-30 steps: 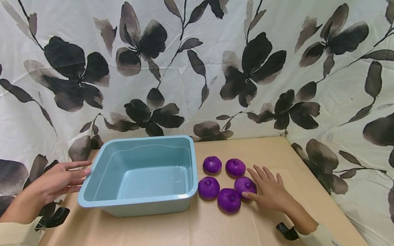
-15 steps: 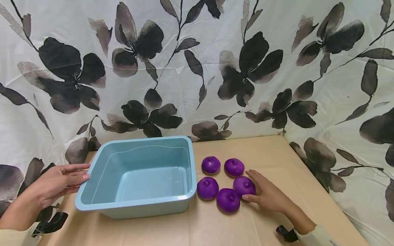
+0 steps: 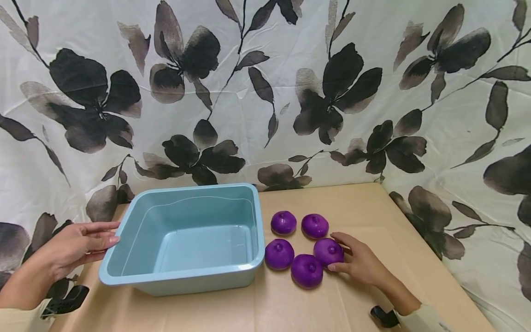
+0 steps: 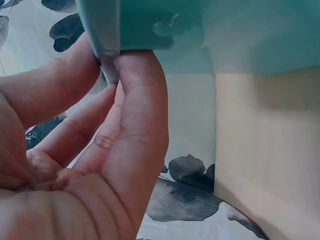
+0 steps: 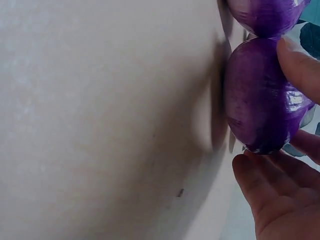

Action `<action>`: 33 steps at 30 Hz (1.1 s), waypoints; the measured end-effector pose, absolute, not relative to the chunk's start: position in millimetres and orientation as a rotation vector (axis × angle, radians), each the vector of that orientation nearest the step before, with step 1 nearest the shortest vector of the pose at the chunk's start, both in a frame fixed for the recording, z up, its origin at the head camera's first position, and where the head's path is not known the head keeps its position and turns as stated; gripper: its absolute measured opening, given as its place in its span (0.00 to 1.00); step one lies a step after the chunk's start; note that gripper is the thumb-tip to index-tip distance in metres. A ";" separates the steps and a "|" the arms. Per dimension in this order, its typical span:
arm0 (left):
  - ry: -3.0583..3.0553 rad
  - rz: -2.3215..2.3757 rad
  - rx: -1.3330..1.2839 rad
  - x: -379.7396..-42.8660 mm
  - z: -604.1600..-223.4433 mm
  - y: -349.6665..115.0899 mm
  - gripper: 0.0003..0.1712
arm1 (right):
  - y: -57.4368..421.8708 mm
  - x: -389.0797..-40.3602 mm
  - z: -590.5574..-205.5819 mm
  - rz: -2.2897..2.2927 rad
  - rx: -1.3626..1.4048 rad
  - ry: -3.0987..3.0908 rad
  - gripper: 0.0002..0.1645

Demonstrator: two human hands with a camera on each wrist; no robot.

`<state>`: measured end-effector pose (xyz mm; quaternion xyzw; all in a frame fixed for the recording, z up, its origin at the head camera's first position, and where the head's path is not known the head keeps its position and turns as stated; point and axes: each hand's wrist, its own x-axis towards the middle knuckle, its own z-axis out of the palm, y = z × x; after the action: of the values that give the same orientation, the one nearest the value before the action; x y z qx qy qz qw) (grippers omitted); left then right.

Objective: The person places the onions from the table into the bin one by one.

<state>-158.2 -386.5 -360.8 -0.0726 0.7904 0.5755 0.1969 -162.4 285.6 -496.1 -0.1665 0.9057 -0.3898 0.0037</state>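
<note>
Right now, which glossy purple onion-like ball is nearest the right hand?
The rightmost glossy purple onion-like ball in head view: the right hand curls around it; the other four lie outside its grasp.

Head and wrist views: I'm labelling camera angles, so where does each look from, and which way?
Head: on the person's head, facing forward and down at the blue tub and five purple onions; body: left hand, right hand and sleeves.
Left wrist: on that wrist, facing the tub's rim; body: left hand only.
Right wrist: on that wrist, facing the gripped onion; body: right hand only.
Shared: head and right wrist both show that onion.
</note>
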 end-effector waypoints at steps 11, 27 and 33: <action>2.159 1.672 -0.168 -158.9 -362.9 -388.3 0.21 | 283.7 -166.1 -502.4 -1.145 -0.557 2.879 0.57; 2.139 1.717 -0.162 -158.9 -358.5 -385.2 0.23 | 285.7 -170.1 -490.2 -1.051 -0.478 2.886 0.57; 2.150 1.710 -0.185 -157.0 -359.1 -383.2 0.23 | 286.5 -169.2 -483.8 -1.039 -0.489 2.878 0.55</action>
<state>-157.0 -383.2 -359.1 -0.0658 0.7662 0.6094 0.1931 -169.2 286.5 -483.8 -0.1579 0.9285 -0.3353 0.0214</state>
